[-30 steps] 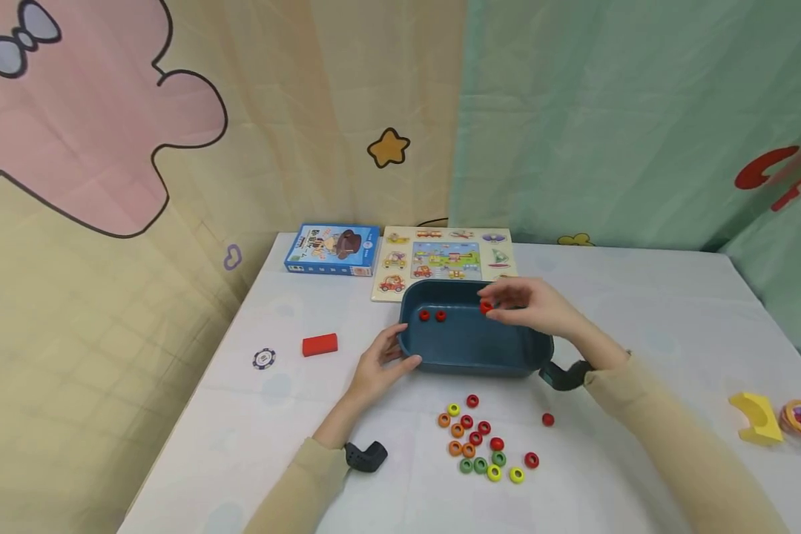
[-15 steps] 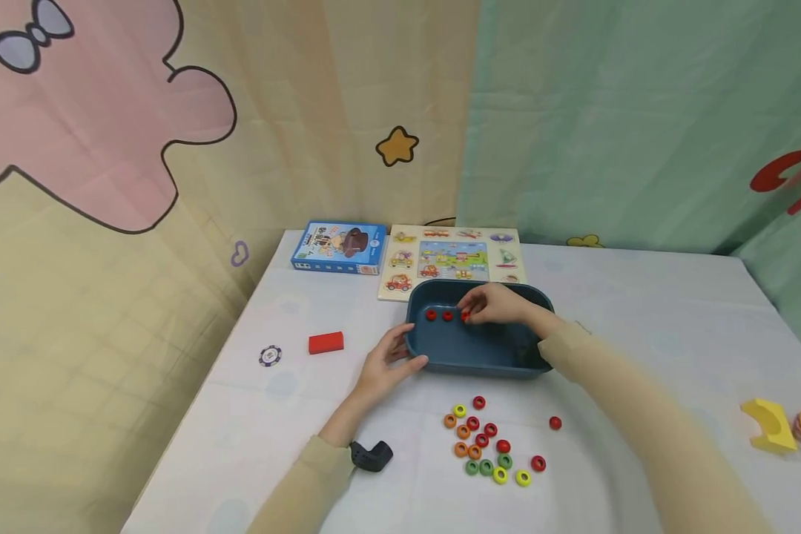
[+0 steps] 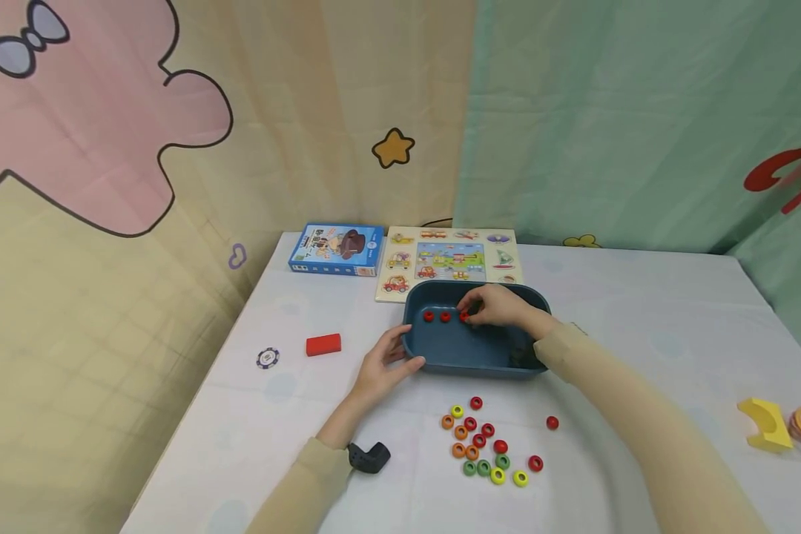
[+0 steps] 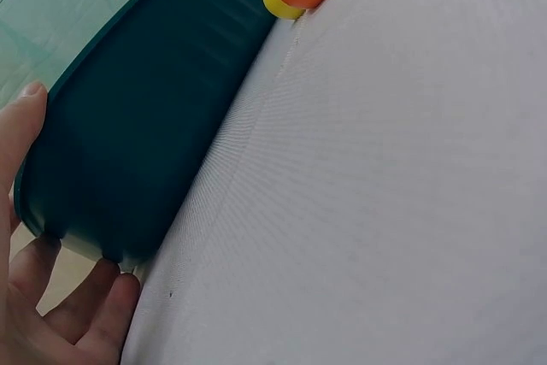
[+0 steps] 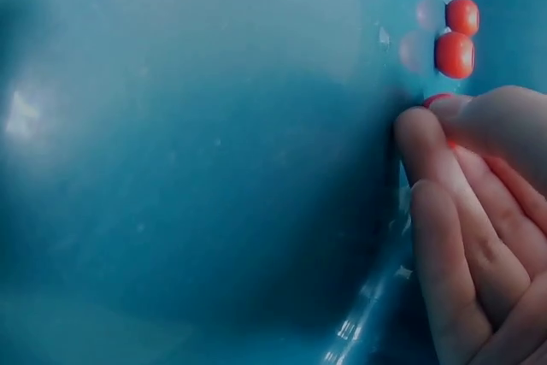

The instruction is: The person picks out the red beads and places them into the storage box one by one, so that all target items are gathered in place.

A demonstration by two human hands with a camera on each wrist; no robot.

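Note:
A dark blue rectangular tray (image 3: 477, 363) stands on the white table. My left hand (image 3: 380, 365) holds its left end; in the left wrist view the thumb is at the rim and the fingertips (image 4: 109, 297) press the end wall lower down. Inside the tray, my right hand (image 3: 497, 305) pinches a red bead (image 3: 463, 317) between thumb and forefinger, low at the far wall. Only a sliver of this bead (image 5: 438, 100) shows in the right wrist view. Beside it, two more red beads (image 3: 445, 317) sit in a row along the far side.
Loose red, orange, yellow and green beads (image 3: 479, 440) lie in front of the tray. Behind it are a picture puzzle board (image 3: 400, 261) and a blue box (image 3: 337, 250). A red block (image 3: 323, 345) and a poker chip (image 3: 268, 358) lie left, a yellow arch block (image 3: 766, 424) far right.
My right hand has moved left and down into the tray with the red bead, bringing it into line with the two others. Over the last half second it barely moves. The left hand stays put.

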